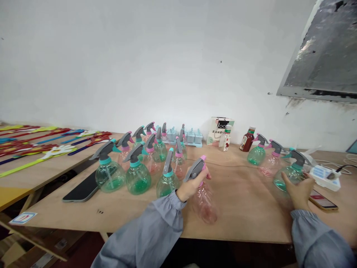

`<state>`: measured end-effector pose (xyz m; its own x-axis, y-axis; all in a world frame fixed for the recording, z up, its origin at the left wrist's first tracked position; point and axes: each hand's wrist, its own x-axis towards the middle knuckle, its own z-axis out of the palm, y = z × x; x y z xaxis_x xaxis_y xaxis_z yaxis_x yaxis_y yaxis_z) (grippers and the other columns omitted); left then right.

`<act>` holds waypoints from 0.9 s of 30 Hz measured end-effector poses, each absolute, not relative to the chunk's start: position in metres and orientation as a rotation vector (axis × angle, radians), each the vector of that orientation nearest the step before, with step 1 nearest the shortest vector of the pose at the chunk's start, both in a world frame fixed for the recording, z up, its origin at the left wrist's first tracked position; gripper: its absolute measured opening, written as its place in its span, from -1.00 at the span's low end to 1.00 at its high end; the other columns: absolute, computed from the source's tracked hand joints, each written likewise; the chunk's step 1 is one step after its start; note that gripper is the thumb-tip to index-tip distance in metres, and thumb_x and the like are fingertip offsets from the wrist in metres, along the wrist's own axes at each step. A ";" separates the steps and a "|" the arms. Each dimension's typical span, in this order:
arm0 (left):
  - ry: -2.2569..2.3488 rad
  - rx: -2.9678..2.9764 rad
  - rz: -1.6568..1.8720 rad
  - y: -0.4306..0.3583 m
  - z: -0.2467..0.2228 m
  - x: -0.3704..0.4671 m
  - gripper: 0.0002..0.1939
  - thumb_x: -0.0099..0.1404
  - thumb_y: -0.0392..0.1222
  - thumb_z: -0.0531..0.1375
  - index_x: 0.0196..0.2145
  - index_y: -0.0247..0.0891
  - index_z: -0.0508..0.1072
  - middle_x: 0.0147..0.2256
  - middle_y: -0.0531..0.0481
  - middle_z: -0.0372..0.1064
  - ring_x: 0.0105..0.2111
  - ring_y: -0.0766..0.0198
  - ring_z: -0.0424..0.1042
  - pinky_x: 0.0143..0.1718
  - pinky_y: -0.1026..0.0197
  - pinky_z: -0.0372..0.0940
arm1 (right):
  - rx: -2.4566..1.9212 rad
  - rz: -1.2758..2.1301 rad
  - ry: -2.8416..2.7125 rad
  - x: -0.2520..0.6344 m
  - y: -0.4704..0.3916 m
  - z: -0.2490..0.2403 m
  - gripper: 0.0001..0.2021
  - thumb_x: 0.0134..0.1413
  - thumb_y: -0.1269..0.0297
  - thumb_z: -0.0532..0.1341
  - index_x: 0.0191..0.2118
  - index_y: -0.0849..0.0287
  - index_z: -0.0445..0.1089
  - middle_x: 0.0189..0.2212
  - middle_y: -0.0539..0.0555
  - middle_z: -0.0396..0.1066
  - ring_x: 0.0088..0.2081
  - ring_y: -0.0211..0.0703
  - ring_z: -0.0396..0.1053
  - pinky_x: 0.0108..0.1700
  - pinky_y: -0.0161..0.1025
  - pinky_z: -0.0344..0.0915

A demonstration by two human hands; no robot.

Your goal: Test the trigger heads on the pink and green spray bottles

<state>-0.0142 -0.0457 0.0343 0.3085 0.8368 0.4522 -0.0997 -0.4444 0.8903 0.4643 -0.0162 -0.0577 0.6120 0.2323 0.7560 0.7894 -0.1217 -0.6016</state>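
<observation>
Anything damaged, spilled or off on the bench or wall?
Wall damage, upper right: the grey panel is blotchy, with dark patches along its lower edge, and the wall just below is stained and marked. The pink bottle leans, but the left hand holds it. No spill visible.

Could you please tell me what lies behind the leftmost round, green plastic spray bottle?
A flat, black, grey-edged device lies partly behind the bottle, which obscures the device's far end.

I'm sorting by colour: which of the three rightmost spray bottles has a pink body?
The middle bottle is pink; the left bottle and the right bottle, at the right hand, are green.
</observation>
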 end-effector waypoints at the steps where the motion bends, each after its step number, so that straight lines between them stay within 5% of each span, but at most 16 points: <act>1: 0.664 1.681 1.269 -0.046 0.034 -0.014 -0.52 0.22 0.30 0.19 -0.48 -0.21 0.42 -0.48 -0.02 0.45 -0.46 0.24 0.41 -0.31 0.14 0.39 | -1.668 -0.575 -0.841 0.462 -0.017 -0.057 -0.17 -0.21 -0.31 0.28 0.02 0.32 0.26 -0.05 0.45 0.29 0.07 0.39 0.29 0.14 0.16 0.21; 12: 0.538 1.680 1.343 -0.045 0.037 -0.014 -0.56 0.22 0.26 0.20 -0.43 -0.21 0.46 -0.37 -0.05 0.52 -0.25 0.13 0.52 0.06 0.02 0.35 | -1.654 -0.518 -0.870 0.455 -0.018 -0.055 -0.07 -0.27 -0.28 0.28 0.08 0.46 0.25 0.00 0.51 0.25 0.13 0.41 0.26 0.19 0.12 0.18; 18: 0.666 1.664 1.356 -0.044 0.034 -0.015 -0.50 0.28 0.28 0.11 -0.52 -0.21 0.41 -0.45 -0.05 0.48 -0.33 0.18 0.48 -0.11 0.09 0.39 | -1.596 -0.522 -0.903 0.452 -0.020 -0.055 -0.18 -0.23 -0.20 0.31 0.03 0.41 0.27 -0.06 0.43 0.26 0.13 0.40 0.28 0.15 0.14 0.22; 23: 0.553 1.738 1.330 -0.047 0.037 -0.016 -0.60 0.25 0.19 0.22 -0.28 -0.23 0.53 -0.34 -0.06 0.52 -0.28 0.15 0.50 -0.12 0.08 0.41 | -1.605 -0.525 -0.886 0.452 -0.020 -0.056 -0.21 -0.25 -0.24 0.32 0.00 0.30 0.24 -0.04 0.41 0.26 0.11 0.38 0.29 0.16 0.15 0.22; 27: 0.617 1.759 1.448 -0.049 0.038 -0.015 -0.56 0.32 0.19 0.15 -0.45 -0.24 0.48 -0.43 -0.05 0.48 -0.36 0.19 0.48 -0.17 0.14 0.39 | -1.612 -0.533 -0.885 0.455 -0.018 -0.060 -0.19 -0.28 -0.35 0.28 -0.03 0.20 0.22 -0.03 0.36 0.29 0.10 0.35 0.30 0.18 0.15 0.24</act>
